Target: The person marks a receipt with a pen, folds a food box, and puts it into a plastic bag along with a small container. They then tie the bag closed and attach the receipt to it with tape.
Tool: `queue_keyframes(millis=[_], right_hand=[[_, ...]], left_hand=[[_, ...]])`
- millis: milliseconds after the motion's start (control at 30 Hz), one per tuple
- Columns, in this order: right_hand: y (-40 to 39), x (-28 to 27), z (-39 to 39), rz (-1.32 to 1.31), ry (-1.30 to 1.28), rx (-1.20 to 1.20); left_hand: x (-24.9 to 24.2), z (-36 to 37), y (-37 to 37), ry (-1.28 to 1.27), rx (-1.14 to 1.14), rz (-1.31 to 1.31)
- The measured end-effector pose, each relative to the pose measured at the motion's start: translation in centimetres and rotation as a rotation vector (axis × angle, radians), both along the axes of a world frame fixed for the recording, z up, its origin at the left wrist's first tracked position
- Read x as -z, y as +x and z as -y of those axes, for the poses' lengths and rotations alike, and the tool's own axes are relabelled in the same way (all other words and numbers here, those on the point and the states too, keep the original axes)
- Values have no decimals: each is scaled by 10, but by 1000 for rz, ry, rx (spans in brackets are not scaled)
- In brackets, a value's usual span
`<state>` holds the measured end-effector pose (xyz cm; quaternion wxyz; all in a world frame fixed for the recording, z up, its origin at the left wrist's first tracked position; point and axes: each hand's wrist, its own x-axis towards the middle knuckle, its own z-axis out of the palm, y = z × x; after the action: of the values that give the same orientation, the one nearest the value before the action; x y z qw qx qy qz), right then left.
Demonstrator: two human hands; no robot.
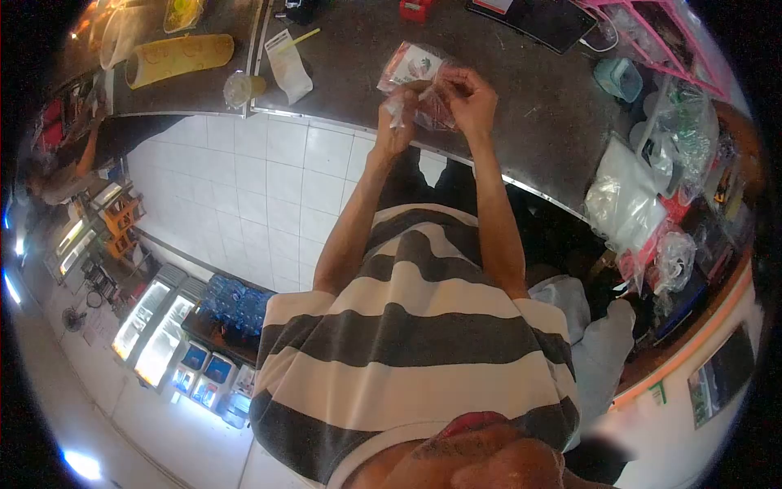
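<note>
Both of my hands are over the dark counter's near edge, at a clear plastic bag (pixel 436 112) with something reddish inside. My left hand (pixel 396 124) is closed on a crumpled part of the bag, whitish plastic showing between its fingers. The fingers of my right hand (pixel 472 99) pinch the bag's other side. Just beyond them, a red and white printed packet (pixel 411 65) in clear wrap lies at the bag, partly covered by my fingers. Whether packet and bag are joined I cannot tell.
The dark counter (pixel 342 73) bears a paper slip (pixel 288 68), a clear cup (pixel 243 90), a yellow patterned roll (pixel 181 60), a black tablet (pixel 533 20) and a teal container (pixel 617 79). Plastic bags (pixel 626 196) hang at the right. Another person's arm (pixel 88 151) is far left.
</note>
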<state>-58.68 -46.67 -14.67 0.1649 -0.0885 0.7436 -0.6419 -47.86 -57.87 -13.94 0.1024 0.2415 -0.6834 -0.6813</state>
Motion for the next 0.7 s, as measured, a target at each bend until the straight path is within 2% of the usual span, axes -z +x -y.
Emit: queue_keyframes(millis=[67,233,367,467,700], right_hand=[[0,8,-2,-21,26,-21],[-1,4,-2,34,21,-35],[-2,2,-1,-54,64,-35],[0,8,-1,-61,34,-30],[-2,3,-2,-39,39,-50]], left_hand=[[3,0,1,-74,-4,-52],[-8,-4,-1,-26,-49,-18],[-4,-2,0,42,-28,48],[5,-2,-2,-67,-37,-66],[-4,-2,-1,-24,-36,-8]])
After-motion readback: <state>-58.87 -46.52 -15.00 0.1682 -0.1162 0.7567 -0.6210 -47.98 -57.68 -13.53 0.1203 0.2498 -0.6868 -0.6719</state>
